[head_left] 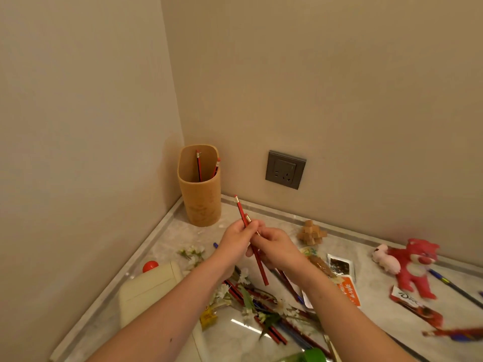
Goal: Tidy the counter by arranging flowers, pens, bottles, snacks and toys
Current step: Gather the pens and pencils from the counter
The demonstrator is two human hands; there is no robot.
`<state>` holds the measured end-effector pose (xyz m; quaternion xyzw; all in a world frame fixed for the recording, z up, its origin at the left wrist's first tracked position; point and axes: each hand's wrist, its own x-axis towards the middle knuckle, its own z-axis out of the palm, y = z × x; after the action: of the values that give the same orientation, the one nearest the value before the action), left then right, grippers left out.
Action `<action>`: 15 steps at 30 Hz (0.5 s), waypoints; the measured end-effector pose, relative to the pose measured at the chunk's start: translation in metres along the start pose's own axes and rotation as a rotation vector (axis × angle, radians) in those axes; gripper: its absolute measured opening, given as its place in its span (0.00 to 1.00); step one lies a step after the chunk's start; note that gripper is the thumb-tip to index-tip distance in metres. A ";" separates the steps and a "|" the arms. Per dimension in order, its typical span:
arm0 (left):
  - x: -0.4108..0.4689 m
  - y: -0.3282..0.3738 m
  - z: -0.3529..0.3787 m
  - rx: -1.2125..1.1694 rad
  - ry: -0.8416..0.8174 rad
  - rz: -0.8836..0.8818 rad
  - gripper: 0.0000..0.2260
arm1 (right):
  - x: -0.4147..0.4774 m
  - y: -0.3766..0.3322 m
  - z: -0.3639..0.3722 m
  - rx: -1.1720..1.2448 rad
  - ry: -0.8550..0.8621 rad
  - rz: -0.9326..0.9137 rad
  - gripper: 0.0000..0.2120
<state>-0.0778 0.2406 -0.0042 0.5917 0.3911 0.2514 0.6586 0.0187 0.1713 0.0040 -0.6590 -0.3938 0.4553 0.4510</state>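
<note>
The left hand (239, 237) and the right hand (274, 248) are close together above the counter (167, 231); both have their fingers curled around red pencils (252, 244), which stick up past the fingers and hang down below the palms. Beyond the left hand, in the corner, a tan pencil cup (200, 189) stands upright with two red pencils in it; under both arms lie white flowers (227, 293) mixed with more pencils. To the right of the right hand lie a wooden puzzle (312, 232), snack packets (342, 278) and a red plush toy (415, 265); left of the left arm lies a cream bottle (149, 286) with a red cap.
</note>
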 end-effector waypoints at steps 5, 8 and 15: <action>0.001 0.002 0.008 -0.006 0.052 0.002 0.14 | -0.010 0.002 -0.025 0.067 0.004 0.174 0.19; 0.002 0.003 0.008 -0.090 0.074 -0.023 0.14 | -0.009 0.020 -0.033 -0.197 0.150 0.173 0.16; -0.009 -0.002 0.016 -0.224 0.137 -0.075 0.10 | -0.001 0.053 -0.022 -1.045 0.134 0.279 0.08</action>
<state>-0.0706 0.2237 -0.0042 0.4810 0.4267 0.3086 0.7010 0.0450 0.1502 -0.0423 -0.8691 -0.4467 0.2113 0.0226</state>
